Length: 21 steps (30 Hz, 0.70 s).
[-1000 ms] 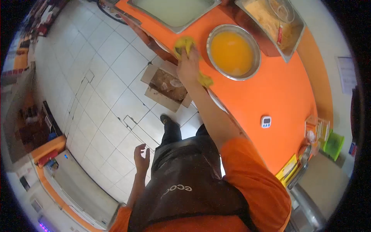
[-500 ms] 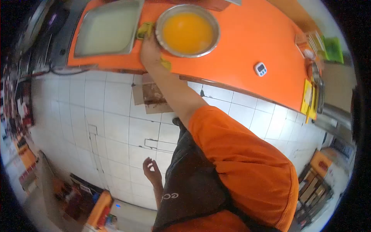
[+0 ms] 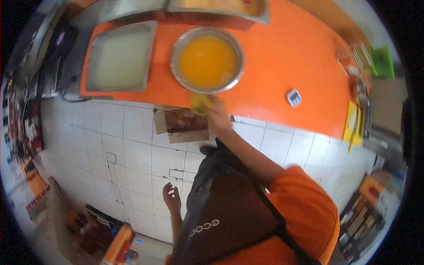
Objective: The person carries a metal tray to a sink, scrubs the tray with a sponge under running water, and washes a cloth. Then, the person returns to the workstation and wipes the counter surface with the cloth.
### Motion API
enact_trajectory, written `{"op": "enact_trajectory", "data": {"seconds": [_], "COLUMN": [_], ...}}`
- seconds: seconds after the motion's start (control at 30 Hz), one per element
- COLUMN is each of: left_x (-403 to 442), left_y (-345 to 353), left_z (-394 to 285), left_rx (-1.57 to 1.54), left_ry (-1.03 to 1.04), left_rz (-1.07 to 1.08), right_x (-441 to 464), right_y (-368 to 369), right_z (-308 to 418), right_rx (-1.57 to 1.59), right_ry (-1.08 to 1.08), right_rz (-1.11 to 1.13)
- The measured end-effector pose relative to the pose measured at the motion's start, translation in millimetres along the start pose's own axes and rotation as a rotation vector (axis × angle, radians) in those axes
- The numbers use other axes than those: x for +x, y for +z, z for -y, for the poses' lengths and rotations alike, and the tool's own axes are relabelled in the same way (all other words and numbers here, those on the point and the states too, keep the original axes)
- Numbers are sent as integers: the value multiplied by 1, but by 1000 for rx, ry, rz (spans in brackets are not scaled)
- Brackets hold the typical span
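Note:
My right hand [image 3: 218,115] is closed on a yellow cloth [image 3: 201,102] at the front edge of the orange counter [image 3: 274,66]. Motion blurs both the hand and the cloth. Just beyond them stands a round metal bowl [image 3: 240,66] of orange-yellow liquid [image 3: 206,62]. To its left is a rectangular metal tray [image 3: 151,57] with a pale, whitish liquid [image 3: 119,56] in it. Low on the left, over the tiled floor, hangs my left hand [image 3: 172,197], fingers loosely bent and apart, with nothing in it.
A small white timer [image 3: 293,98] lies right of the bowl. Metal trays [image 3: 212,9] line the back. Yellow items [image 3: 353,123] and a green container [image 3: 381,62] are at the far right. Below the counter edge, an open cardboard box [image 3: 185,136] sits on the floor.
My right hand has drawn back from the gap between tray and bowl to the counter's front edge, bringing the cloth along. The view has shifted, showing more trays behind. My left hand still hangs down.

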<state>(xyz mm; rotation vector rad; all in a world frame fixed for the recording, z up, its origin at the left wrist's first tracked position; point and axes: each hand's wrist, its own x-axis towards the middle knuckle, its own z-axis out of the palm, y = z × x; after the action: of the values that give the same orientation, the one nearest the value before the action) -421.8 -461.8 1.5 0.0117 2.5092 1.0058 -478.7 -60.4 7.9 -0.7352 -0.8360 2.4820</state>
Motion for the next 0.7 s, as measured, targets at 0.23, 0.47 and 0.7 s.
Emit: {"op": "enact_trajectory", "data": {"seconds": [0.23,0.47,0.7], "left_x": [-44,-122,-112], "left_y": [25,1,-104], "left_z": [214,331,355], "left_rx": [-86,-248,-84], "left_ry": [-491,-777,-921], "left_rz": [-24,105,147], "right_x": [31,86,-37], "right_y": [-63,-48,-62], "right_z": [59,92,-30], "right_rx": [-792,-1319,-1877], "right_ry": [-606,-863,-652], "right_rz": [-278,-286,-1161]}}
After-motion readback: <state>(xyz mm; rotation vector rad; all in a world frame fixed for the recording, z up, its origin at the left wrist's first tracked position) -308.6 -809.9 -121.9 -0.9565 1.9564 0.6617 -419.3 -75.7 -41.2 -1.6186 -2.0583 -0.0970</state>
